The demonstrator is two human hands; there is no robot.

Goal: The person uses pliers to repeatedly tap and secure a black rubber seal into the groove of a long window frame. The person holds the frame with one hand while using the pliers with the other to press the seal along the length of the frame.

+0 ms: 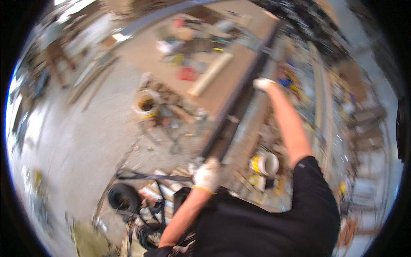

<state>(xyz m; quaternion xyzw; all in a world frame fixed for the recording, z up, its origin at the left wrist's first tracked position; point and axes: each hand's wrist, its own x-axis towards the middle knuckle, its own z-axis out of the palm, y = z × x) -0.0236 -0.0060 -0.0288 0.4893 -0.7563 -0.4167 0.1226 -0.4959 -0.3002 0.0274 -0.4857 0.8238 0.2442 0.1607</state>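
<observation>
Nearest the camera is the person's black-sleeved torso, with both bare forearms reaching away from it. The left hand (207, 174), in a pale work glove, is closed around the near end of a long dark metal bar (239, 100), its forearm angled up from the lower edge. The right arm is stretched nearly straight; the right hand (262, 83), also gloved, grips the same bar farther along. The bar runs from near centre away toward the far right, along the edge of a brown worktop (145, 51) cluttered with tools and a pale roll (210, 73). On the concrete floor to the left stands a white bucket (146, 103); a dark coil (123, 197) lies near left. The view is motion-blurred.
</observation>
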